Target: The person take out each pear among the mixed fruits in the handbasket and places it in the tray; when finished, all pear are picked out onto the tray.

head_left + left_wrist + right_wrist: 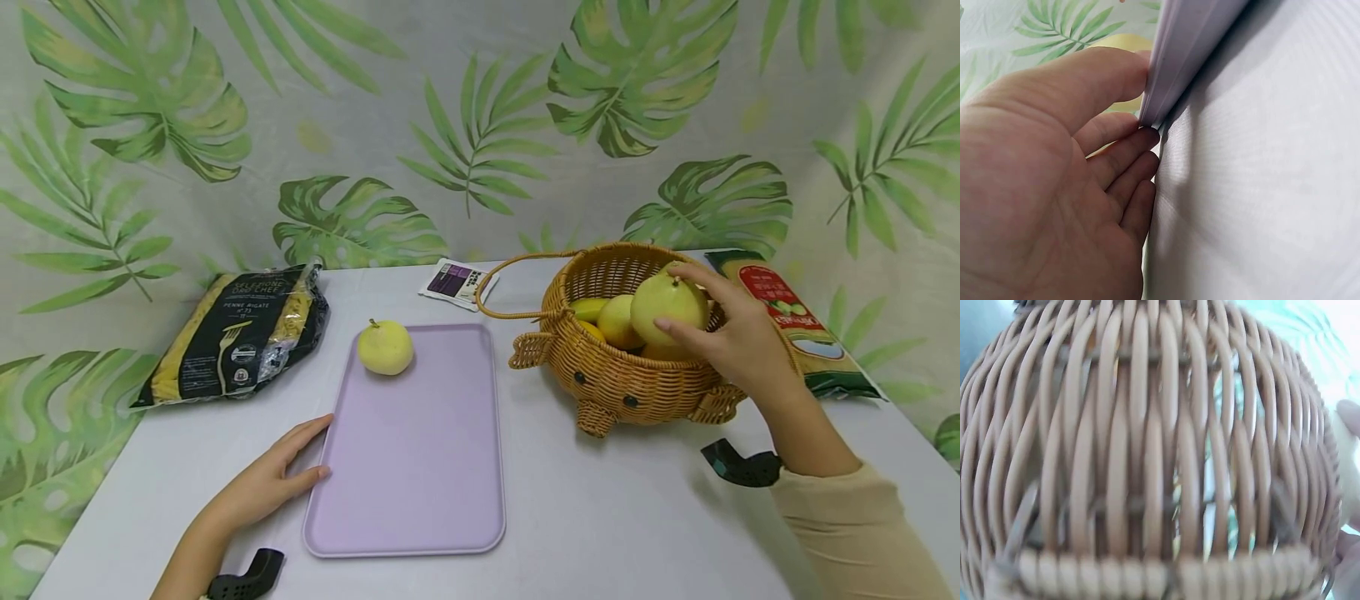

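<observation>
My right hand (pixel 731 325) grips a round yellow-green pear (pixel 667 312) by its sides, at the top of a wicker basket (pixel 637 383) with an animal face. More yellow fruit (pixel 618 321) lies in the basket, partly hidden by that pear. In the right wrist view the basket's weave (pixel 1147 437) fills most of the picture, with blurred fingers at the right edge. On the left, my left hand (pixel 258 483) touches the left rim of a lilac tray (pixel 408 467) with thumb and fingertips. Another pear (pixel 385 347) rests in the tray's far left corner.
A black and yellow bag of penne pasta (pixel 236 337) lies at the back left. Behind the tray is a small white and purple packet (pixel 456 283). A red, green and tan bag (pixel 798 325) lies right of the basket, whose handle (pixel 510 315) leans left.
</observation>
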A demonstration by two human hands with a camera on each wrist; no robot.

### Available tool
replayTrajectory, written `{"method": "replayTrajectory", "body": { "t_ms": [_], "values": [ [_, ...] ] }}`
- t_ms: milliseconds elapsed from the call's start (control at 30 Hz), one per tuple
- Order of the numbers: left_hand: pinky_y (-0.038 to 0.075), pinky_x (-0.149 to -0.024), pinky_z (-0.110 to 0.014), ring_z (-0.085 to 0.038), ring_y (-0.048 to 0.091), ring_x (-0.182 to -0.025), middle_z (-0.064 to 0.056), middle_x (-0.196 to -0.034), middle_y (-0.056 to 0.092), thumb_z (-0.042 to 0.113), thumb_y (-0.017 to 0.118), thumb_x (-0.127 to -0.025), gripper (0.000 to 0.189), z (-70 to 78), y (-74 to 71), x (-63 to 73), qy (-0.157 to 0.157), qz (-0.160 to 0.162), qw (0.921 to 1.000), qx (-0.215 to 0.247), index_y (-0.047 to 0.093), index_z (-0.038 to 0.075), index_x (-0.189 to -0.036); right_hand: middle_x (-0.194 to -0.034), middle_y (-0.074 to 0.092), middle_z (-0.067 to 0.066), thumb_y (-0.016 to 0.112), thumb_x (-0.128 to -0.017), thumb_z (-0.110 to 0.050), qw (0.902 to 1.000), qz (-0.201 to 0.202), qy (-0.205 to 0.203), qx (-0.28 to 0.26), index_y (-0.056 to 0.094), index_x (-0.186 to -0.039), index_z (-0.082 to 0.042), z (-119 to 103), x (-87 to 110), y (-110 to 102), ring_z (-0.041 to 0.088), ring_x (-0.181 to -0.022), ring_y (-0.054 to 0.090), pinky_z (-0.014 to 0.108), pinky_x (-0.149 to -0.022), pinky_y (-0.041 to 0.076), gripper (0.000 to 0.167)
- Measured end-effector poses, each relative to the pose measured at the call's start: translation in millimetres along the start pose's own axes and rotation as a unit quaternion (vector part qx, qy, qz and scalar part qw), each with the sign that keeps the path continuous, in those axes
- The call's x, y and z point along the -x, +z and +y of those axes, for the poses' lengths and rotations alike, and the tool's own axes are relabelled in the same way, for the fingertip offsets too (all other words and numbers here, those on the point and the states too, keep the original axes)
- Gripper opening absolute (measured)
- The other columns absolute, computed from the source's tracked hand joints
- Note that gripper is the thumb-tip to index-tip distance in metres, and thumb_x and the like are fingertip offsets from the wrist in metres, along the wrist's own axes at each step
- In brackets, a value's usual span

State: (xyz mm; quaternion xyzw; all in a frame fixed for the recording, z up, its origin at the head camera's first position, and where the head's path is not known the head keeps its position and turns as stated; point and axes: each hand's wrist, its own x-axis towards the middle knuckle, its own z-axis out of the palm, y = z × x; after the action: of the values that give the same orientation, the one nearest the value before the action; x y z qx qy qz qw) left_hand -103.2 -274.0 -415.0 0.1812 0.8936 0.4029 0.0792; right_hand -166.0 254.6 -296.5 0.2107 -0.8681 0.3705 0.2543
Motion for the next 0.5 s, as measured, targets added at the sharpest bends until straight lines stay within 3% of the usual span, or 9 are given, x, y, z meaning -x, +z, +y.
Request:
{"method": "replayTrajectory", "body": {
  "t_ms": [167, 300, 500],
  "values": [
    [0.010, -0.092, -0.004, -0.036, 0.020, -0.129, -0.014, -0.140, 0.029, 0.027, 0.061, -0.086, 0.064, 0.0, 0.1, 0.1, 0.003, 0.001, 1.0000, 0.000, 0.031, 0.013, -0.140, -0.120, 0.054, 0.015, 0.072, -0.066, 0.014, 0.9942, 0.060, -0.059, -0.067, 0.054, -0.121, 0.003, -25.0, -4.0, 8.1, 0.009, -0.100, 0.050, 0.012, -0.070, 0.042, 0.059],
    [0.010, -0.092, -0.004, -0.036, 0.019, -0.129, -0.014, -0.140, 0.029, 0.027, 0.060, -0.086, 0.063, 0.0, 0.1, 0.2, 0.004, 0.001, 1.0000, 0.000, 0.030, 0.013, -0.140, -0.119, 0.053, 0.019, 0.072, -0.071, 0.004, 0.9842, 0.078, -0.096, -0.127, 0.053, -0.118, 0.008, -52.4, -8.0, 16.7, 0.016, -0.104, 0.051, 0.016, -0.075, 0.043, 0.050],
    [0.010, -0.092, -0.004, -0.037, 0.020, -0.128, -0.014, -0.140, 0.030, 0.026, 0.061, -0.086, 0.063, 0.1, 0.3, 0.2, 0.005, 0.003, 1.0000, 0.003, 0.031, 0.012, -0.140, -0.121, 0.052, 0.019, 0.073, -0.074, -0.009, 0.9621, 0.078, -0.122, -0.231, 0.050, -0.119, 0.011, -66.8, -17.6, 46.8, 0.024, -0.104, 0.049, 0.023, -0.079, 0.045, 0.054]
  ]
}}
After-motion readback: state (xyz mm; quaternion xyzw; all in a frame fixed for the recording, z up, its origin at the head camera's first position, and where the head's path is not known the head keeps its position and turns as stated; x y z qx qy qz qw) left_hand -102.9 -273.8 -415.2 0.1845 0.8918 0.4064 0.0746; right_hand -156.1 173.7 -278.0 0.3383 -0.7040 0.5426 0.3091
